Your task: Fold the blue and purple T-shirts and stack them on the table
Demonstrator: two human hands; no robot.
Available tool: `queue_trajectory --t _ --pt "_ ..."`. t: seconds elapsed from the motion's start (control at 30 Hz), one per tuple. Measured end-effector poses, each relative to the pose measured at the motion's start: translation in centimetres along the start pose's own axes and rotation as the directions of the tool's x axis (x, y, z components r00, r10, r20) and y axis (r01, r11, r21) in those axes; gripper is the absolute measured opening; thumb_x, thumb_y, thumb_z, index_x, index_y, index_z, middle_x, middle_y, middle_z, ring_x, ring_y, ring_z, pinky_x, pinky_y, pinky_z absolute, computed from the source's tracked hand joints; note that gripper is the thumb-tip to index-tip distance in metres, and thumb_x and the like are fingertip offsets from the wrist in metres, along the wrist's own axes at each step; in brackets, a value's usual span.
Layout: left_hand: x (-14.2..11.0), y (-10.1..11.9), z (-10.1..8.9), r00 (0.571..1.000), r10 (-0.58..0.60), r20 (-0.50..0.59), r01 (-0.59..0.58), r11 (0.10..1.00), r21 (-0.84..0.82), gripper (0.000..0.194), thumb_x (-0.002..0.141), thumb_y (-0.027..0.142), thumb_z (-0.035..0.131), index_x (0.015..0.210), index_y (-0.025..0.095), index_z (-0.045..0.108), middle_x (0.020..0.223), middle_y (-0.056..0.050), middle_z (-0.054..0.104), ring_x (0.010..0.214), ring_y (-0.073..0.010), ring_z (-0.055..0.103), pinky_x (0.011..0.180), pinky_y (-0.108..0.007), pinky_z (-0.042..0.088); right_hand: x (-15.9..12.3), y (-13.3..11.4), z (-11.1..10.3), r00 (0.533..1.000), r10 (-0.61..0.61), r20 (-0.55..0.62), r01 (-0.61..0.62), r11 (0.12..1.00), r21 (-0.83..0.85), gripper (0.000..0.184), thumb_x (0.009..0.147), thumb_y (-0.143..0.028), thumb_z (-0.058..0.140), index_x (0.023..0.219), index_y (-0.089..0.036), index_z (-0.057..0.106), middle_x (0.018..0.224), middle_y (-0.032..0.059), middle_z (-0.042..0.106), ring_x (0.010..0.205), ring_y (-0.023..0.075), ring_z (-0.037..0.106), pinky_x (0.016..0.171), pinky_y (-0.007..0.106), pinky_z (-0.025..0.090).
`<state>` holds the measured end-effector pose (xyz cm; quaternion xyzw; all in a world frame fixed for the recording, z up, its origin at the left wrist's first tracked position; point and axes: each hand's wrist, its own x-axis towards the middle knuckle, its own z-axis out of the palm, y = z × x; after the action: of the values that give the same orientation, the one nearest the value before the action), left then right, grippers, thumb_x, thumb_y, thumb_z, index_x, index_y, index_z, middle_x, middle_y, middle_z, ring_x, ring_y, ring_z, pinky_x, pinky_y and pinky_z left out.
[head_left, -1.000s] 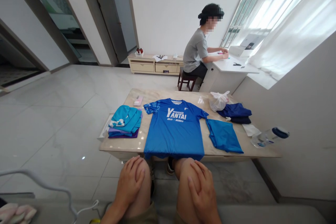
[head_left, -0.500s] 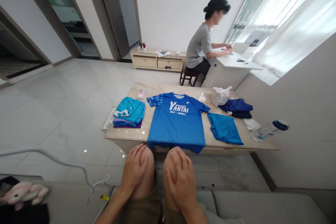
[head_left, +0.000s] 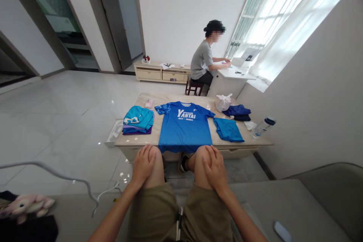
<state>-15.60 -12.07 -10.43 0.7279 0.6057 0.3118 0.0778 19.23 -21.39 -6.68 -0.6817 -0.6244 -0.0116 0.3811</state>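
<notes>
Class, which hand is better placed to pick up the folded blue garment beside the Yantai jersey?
Probably the right hand: it rests on the right knee, on the same side as the folded blue garment. The left hand, on the left knee, would have to cross the jersey.

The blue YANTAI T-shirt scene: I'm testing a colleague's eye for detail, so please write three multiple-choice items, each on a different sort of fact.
1. Where is the left hand? A on the left knee; B on the table; C on the floor
2. What colour is the lettering on the blue T-shirt? A red; B white; C black
3. The person at the white desk is: A standing; B seated on a stool; C kneeling

1 A: the fingers curve over the kneecap.
2 B: white letters spell YANTAI.
3 B: the person sits facing the desk.
</notes>
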Motion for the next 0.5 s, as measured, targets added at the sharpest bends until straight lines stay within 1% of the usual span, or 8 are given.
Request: queue_trajectory --t 0.1,0.17,0.27,0.33,0.37,0.4,0.43,0.5 --pt "-0.2 0.1 -0.6 0.998 0.057 0.020 -0.057 0.997 0.042 0.053 0.109 0.042 0.041 0.144 0.014 0.069 0.152 -0.018 0.069 0.144 -0.0359 0.061 0.126 -0.055 0.047 -0.7 -1.4 0.9 1.000 -0.015 0.004 0.015 1.000 -0.021 0.053 0.110 -0.045 0.049 0.156 -0.021 0.057 0.160 0.0169 0.056 0.142 0.0354 0.054 0.122 0.058 0.046" --pt "-0.8 0.3 -0.6 0.997 0.080 0.013 -0.081 0.994 0.068 0.054 0.110 0.042 0.041 0.148 0.014 0.067 0.153 -0.018 0.068 0.145 -0.0358 0.060 0.125 -0.055 0.048 -0.9 -2.4 1.8 0.998 -0.046 0.043 0.048 0.997 -0.054 0.056 0.109 -0.042 0.050 0.159 -0.018 0.055 0.163 0.0184 0.053 0.146 0.0360 0.050 0.125 0.056 0.044" --pt "-1.6 0.7 -0.3 0.995 0.099 -0.011 -0.097 0.989 0.110 0.054 0.110 0.041 0.041 0.150 0.014 0.064 0.154 -0.019 0.067 0.146 -0.0362 0.059 0.125 -0.055 0.047 -0.6 -2.7 2.3 0.982 -0.093 0.166 0.116 0.984 -0.138 0.063 0.106 -0.038 0.053 0.162 -0.008 0.051 0.168 0.0248 0.047 0.155 0.0386 0.042 0.128 0.056 0.039" --pt "-1.8 1.2 0.1 0.994 0.110 0.000 -0.109 0.984 0.142 0.054 0.110 0.040 0.041 0.151 0.011 0.063 0.154 -0.021 0.066 0.146 -0.0373 0.059 0.125 -0.055 0.047 0.4 -1.8 1.8 0.939 -0.168 0.301 0.226 0.959 -0.172 0.067 0.106 -0.038 0.054 0.163 -0.005 0.050 0.171 0.0276 0.043 0.160 0.0408 0.036 0.130 0.057 0.035" --pt "-1.8 1.4 0.1 0.993 0.119 0.017 -0.120 0.980 0.161 0.054 0.110 0.039 0.042 0.151 0.011 0.063 0.154 -0.021 0.066 0.146 -0.0378 0.058 0.124 -0.055 0.047 1.1 -1.0 1.2 0.892 -0.238 0.385 0.318 0.935 -0.158 0.067 0.106 -0.039 0.054 0.163 -0.005 0.051 0.171 0.0276 0.043 0.162 0.0409 0.034 0.131 0.058 0.033" --pt "-1.6 1.6 0.1 0.990 0.132 0.040 -0.138 0.973 0.185 0.054 0.110 0.039 0.042 0.150 0.010 0.063 0.154 -0.021 0.066 0.146 -0.0384 0.059 0.123 -0.055 0.048 2.0 -0.1 0.5 0.820 -0.327 0.470 0.424 0.898 -0.115 0.066 0.107 -0.040 0.053 0.163 -0.006 0.053 0.171 0.0268 0.044 0.163 0.0404 0.033 0.132 0.059 0.030" --pt "-1.3 1.8 -0.1 0.985 0.155 0.069 -0.166 0.963 0.212 0.054 0.110 0.038 0.043 0.150 0.010 0.064 0.154 -0.021 0.066 0.146 -0.0389 0.059 0.121 -0.055 0.049 3.1 1.0 -0.2 0.726 -0.422 0.543 0.528 0.848 -0.046 0.063 0.108 -0.041 0.051 0.161 -0.007 0.055 0.171 0.0256 0.046 0.162 0.0392 0.035 0.133 0.059 0.028" --pt "-0.3 2.0 -0.9 0.959 0.239 0.152 -0.273 0.925 0.264 0.053 0.109 0.037 0.044 0.149 0.010 0.066 0.153 -0.022 0.067 0.145 -0.0402 0.059 0.122 -0.058 0.047 5.3 3.2 -1.5 0.507 -0.588 0.630 0.681 0.721 0.126 0.056 0.109 -0.040 0.047 0.154 -0.010 0.064 0.165 0.0232 0.055 0.158 0.0358 0.043 0.133 0.059 0.028"
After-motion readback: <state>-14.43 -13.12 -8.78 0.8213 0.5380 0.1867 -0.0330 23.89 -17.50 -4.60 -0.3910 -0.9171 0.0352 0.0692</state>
